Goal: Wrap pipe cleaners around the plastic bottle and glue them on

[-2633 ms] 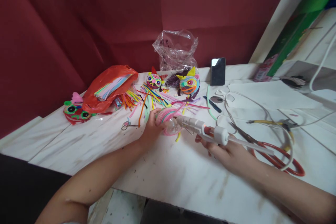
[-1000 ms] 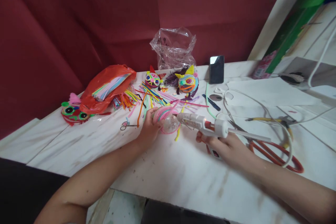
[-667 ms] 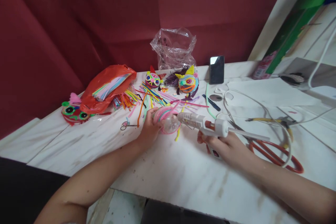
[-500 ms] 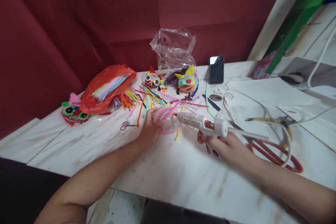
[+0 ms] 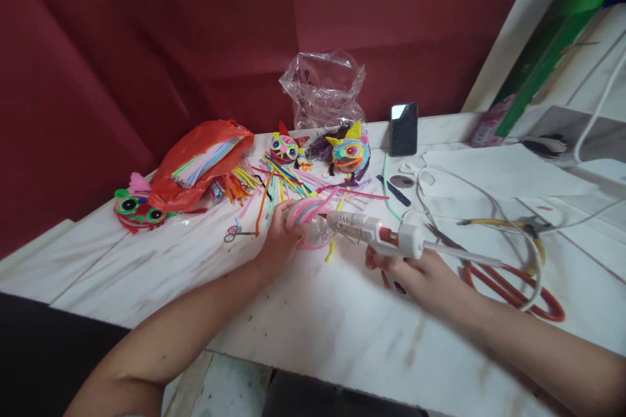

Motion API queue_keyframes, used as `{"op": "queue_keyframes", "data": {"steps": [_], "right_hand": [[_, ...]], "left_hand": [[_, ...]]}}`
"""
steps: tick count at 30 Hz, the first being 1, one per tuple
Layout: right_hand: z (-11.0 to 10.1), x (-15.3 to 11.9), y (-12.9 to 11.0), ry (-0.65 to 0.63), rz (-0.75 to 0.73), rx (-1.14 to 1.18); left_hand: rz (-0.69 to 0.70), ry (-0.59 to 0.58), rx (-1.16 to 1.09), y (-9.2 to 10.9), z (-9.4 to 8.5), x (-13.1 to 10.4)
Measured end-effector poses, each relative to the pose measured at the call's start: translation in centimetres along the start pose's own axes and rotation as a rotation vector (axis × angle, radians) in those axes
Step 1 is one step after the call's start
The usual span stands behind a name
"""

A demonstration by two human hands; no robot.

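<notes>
My left hand [image 5: 280, 238] is closed around the left side of a clear plastic ball [image 5: 317, 234]. Pink and pale green pipe cleaners [image 5: 304, 212] are wound over the ball's upper part, while its lower front shows bare plastic. My right hand [image 5: 415, 270] grips a white hot glue gun [image 5: 366, 228] by its handle. The gun's nozzle points left and is at the ball, near the edge of the wound strands; whether it touches cannot be told. A glue stick [image 5: 464, 254] sticks out of the gun's back.
Behind the ball lie loose pipe cleaners [image 5: 281, 179], a red bag [image 5: 195, 163] and three decorated animal faces, one a yellow-eared face [image 5: 349, 150]. Small scissors [image 5: 232, 233] lie left. To the right are red-handled scissors [image 5: 513, 293], pliers [image 5: 528, 227], cables and a phone [image 5: 403, 130].
The glue gun has shifted slightly left and down, its nozzle now further over the ball. My left hand and the ball have stayed nearly still.
</notes>
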State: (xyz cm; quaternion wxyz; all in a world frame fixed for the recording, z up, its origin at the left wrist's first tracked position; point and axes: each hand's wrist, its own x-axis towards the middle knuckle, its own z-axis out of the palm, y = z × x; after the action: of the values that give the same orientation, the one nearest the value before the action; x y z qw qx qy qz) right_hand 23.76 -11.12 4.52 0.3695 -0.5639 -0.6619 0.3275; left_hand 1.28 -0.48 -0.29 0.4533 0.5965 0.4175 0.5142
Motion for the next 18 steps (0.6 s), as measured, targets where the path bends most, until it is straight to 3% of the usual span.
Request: {"op": "queue_keyframes", "data": {"steps": [7,14,18], "right_hand": [[0.12,-0.19,0.54,-0.017,-0.081,-0.101],[0.14,-0.37,0.27,-0.001,-0.001,-0.100],[0.02,-0.43,0.33,-0.038,-0.048,-0.144]], "left_hand": [[-0.001,-0.004,0.013,0.52,0.27,-0.13],[0.013,-0.036,0.012,-0.24,-0.05,0.00],[0.038,-0.038,0.033,-0.23,-0.04,-0.13]]}}
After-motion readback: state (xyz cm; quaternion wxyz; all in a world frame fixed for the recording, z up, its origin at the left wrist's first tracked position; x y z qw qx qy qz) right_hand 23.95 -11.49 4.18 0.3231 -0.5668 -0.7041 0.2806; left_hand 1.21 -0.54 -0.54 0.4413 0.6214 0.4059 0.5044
